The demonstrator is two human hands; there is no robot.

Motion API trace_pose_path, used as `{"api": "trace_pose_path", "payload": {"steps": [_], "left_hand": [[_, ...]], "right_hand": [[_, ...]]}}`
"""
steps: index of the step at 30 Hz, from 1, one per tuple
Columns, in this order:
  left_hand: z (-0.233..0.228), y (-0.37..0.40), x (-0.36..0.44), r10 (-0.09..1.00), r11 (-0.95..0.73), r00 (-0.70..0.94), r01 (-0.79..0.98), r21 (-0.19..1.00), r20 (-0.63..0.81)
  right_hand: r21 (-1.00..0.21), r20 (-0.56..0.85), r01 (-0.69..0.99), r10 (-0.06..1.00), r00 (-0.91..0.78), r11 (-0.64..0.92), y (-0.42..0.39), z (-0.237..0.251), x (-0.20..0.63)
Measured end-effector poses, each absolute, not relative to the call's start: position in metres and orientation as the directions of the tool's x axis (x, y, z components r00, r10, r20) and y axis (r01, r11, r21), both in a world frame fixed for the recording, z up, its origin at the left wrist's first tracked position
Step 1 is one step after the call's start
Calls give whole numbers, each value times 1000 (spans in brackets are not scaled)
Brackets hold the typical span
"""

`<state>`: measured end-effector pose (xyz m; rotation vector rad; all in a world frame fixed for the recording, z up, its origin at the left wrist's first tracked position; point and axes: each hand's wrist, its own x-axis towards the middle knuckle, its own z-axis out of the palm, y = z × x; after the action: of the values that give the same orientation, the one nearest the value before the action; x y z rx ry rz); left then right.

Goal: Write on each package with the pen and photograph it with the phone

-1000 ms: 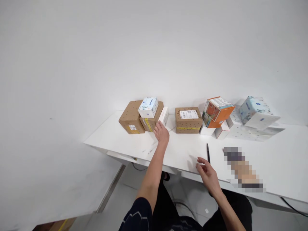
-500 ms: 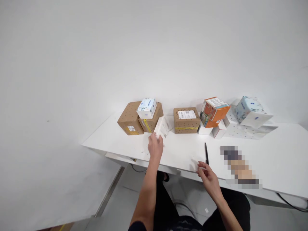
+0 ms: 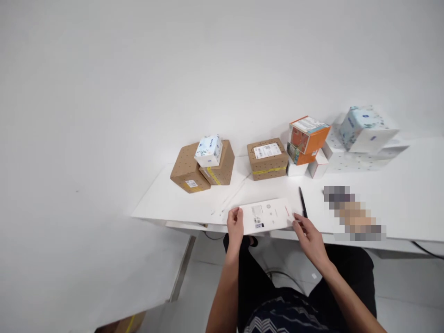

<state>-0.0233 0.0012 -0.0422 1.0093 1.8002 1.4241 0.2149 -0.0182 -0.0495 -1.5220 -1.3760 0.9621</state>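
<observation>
White flat box lies face up on the worktop at its near edge, directly between your two hands. Its long axis runs left to right, from one hand to the other, tilted slightly so that the right end sits a little farther from you.

Your left hand is at the left short end of the box, fingers curled over the edge and closed on it. Your right hand is at the right short end, fingers loosely spread and touching the corner; whether it has a firm hold cannot be told from this view. Both hands are equally near to the box, one per end.

Black pen lies on the worktop just beyond the fingertips of your right hand, its long axis pointing away from you, just beside the box's right end.

Ahead of your left hand, well apart, stand brown cartons with a small tissue pack on top. Ahead of your right hand stands an orange box
</observation>
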Motion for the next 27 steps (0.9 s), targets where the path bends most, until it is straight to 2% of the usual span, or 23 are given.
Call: {"api": "trace_pose_path", "payload": {"steps": [7, 13, 19, 25, 27], "left_hand": [[-44, 4, -22, 916, 100, -397, 369, 924, 60], [-29, -23, -19, 930, 203, -348, 216, 955, -118], [5, -41, -9, 936, 189, -333, 206, 960, -113], [23, -37, -18, 945, 140, -326, 386, 912, -8], [21, -31, -20, 951, 131, -308, 444, 886, 14]], "right_hand": [[-890, 105, 455, 984, 147, 27, -27, -59, 227], [-886, 105, 461, 988, 117, 39, -31, -65, 227], [-886, 162, 455, 979, 121, 90, -36, -46, 229], [-901, 269, 393, 947, 177, 183, -29, -17, 226], [-913, 248, 372, 953, 176, 169, -23, -16, 224]]}}
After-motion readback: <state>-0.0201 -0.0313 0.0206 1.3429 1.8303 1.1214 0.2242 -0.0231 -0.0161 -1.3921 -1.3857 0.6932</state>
